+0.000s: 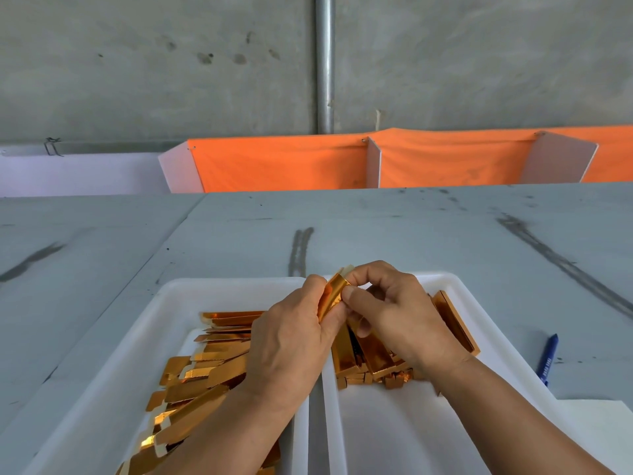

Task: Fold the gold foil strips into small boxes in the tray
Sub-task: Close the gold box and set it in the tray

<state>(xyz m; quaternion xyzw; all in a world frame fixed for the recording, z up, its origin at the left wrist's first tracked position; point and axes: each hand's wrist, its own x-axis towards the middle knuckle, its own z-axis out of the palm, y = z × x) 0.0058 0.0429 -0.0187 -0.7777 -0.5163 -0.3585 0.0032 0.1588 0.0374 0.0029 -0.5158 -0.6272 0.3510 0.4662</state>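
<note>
- Strip of gold foil [331,296], one only, stands nearly upright and partly bent, its long axis rising from lower left to upper right.
- Left hand [294,334] pinches its lower part and right hand [394,310] pinches its upper edge, so it sits between both hands, above the far ends of two white trays.
- Left tray [164,303] holds a heap of flat strips [205,371], too many to count.
- Right tray [479,303] holds folded boxes [373,358], count unclear.
- One blue pen [548,359] lies on the grey tabletop [376,228], right of the trays.
</note>
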